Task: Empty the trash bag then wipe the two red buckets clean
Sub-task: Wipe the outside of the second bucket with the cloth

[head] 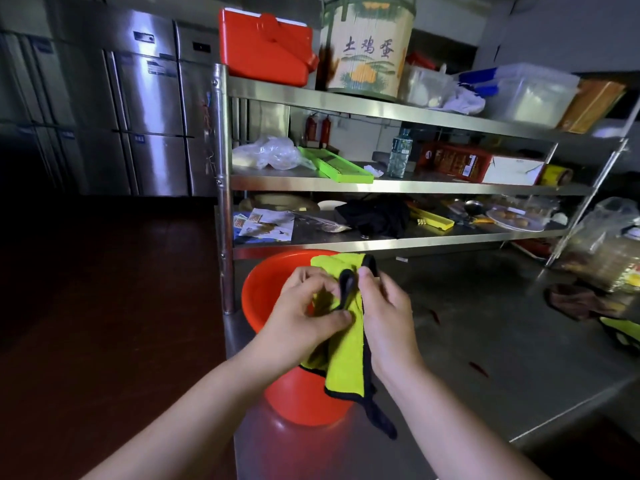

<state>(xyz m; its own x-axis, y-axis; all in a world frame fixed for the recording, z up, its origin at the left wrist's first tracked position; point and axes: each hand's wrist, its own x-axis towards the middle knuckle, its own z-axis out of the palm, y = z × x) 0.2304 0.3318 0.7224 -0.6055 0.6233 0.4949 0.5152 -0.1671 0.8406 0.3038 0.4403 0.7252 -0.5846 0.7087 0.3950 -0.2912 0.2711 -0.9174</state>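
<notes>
A red bucket [266,292] stands on the steel counter [485,334] at its left end, below the shelf rack. Over the bucket I hold a yellow-green cloth with a black edge [346,355]. My left hand [304,317] pinches the cloth between thumb and fingers. My right hand [388,313] grips the cloth's upper black edge from the right. The cloth hangs down in front of the bucket and hides much of its rim and inside. Only one red bucket is in sight.
A steel shelf rack [381,183] full of clutter rises behind the bucket, with a red cooler box [263,46] on top. A plastic bag with contents [609,244] and a dark rag [575,299] lie at the counter's right. Steel fridges [149,109] stand at the left.
</notes>
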